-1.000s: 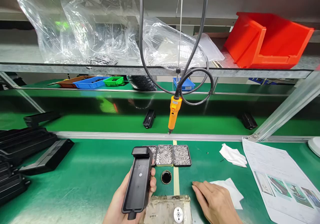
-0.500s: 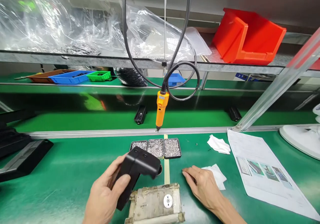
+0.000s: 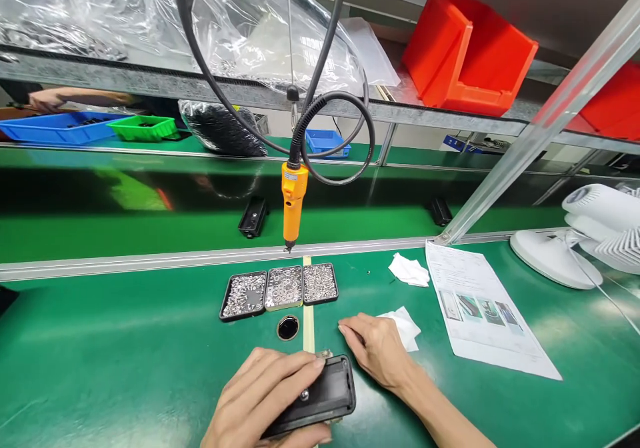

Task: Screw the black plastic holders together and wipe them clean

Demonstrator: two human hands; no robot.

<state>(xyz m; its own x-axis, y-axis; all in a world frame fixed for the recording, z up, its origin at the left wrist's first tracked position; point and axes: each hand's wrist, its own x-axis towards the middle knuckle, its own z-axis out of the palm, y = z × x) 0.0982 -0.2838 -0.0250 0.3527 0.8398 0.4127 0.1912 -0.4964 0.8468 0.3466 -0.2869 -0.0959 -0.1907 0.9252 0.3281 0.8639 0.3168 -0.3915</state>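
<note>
My left hand point(image 3: 270, 395) is wrapped round a black plastic housing point(image 3: 337, 391), its hollow side with a small metal screw facing up. The housing lies over a worn block, now almost wholly hidden beneath it. To the right, my right hand point(image 3: 377, 348) rests on the green bench with its fingertips pinched together; whether they hold something small I cannot make out. White tissue point(image 3: 406, 328) lies beside that hand. Ahead are three small trays of metal parts point(image 3: 285, 287) and a round dark-filled cup point(image 3: 288, 328). An orange electric screwdriver point(image 3: 293, 201) hangs above them.
Printed sheet point(image 3: 485, 308) and white fan point(image 3: 555, 258) stand at the right. Two black parts point(image 3: 253, 217) lie behind the metal rail. A red bin point(image 3: 470, 55) and plastic bags sit on the shelf. Another person's hand point(image 3: 47, 100) shows at the upper left.
My left hand has turned the black housing hollow side up and brought it down over the worn block. The view has shifted right. Another person's hand has appeared at upper left.
</note>
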